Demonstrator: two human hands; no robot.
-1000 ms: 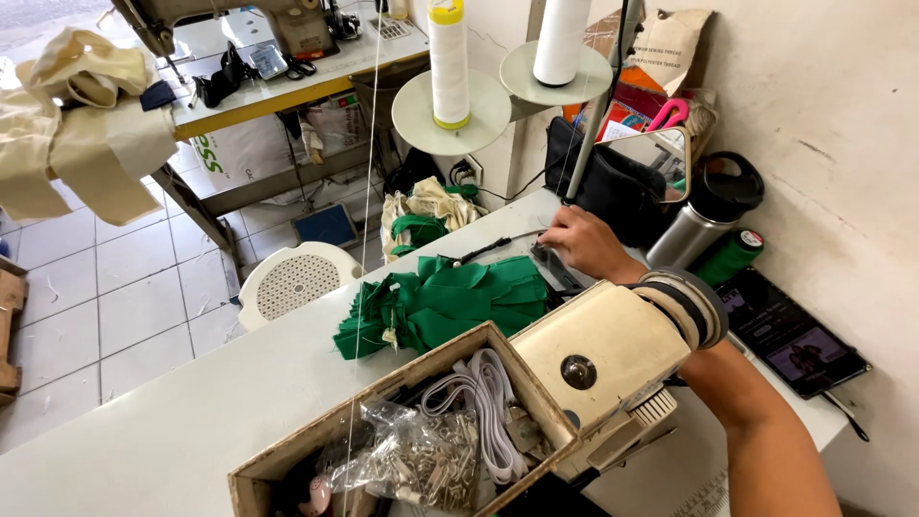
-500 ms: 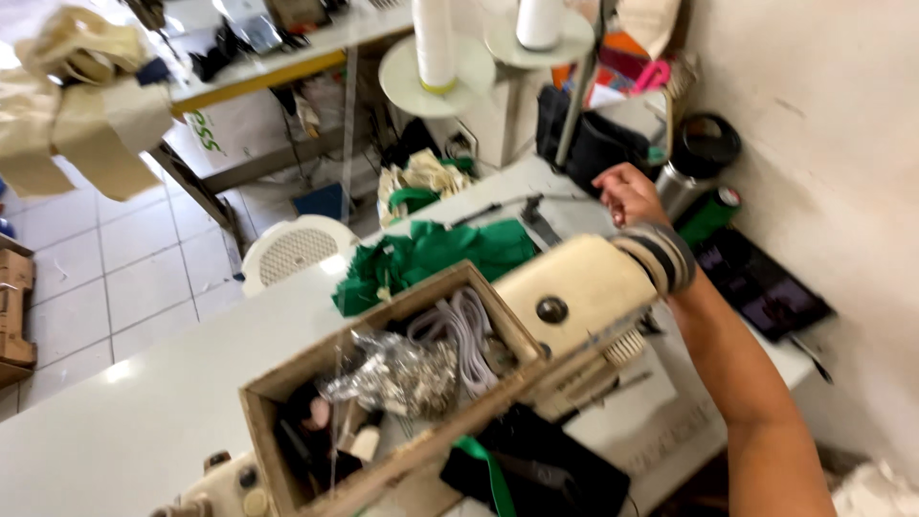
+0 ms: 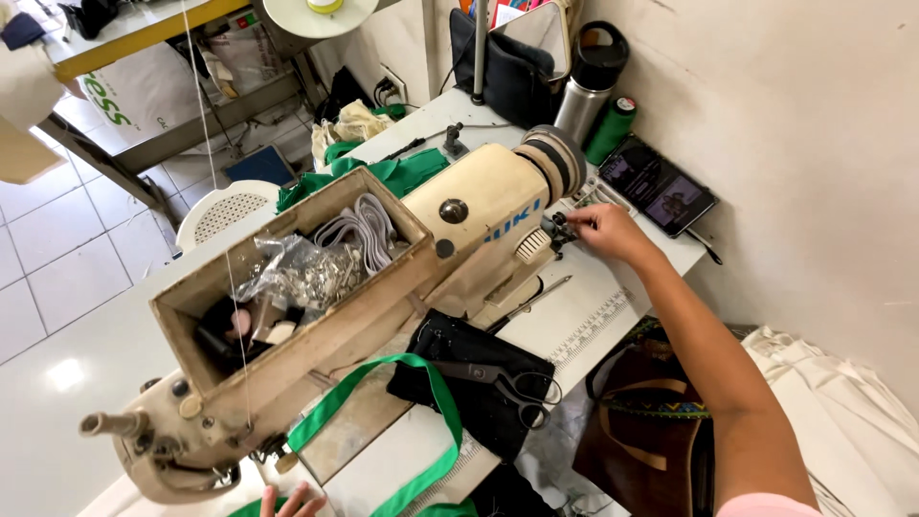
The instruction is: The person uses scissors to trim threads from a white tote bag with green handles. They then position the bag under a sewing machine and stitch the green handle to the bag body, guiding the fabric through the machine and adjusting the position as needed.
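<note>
Left hand (image 3: 292, 501) mostly cut off; right hand (image 3: 610, 233) fingers hidden

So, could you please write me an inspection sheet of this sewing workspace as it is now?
Surface: white table, mostly covered.
Job's things: cream sewing machine; green strap at the needle end.
Clutter: cardboard box of small parts on the machine; scissors on black cloth; green fabric; flask; tablet.
Hands: right hand at the small black part by the handwheel; left hand, only fingertips show, by the strap.
Cables: wall socket with plugs.
Surroundings: tiled floor, white stool.
</note>
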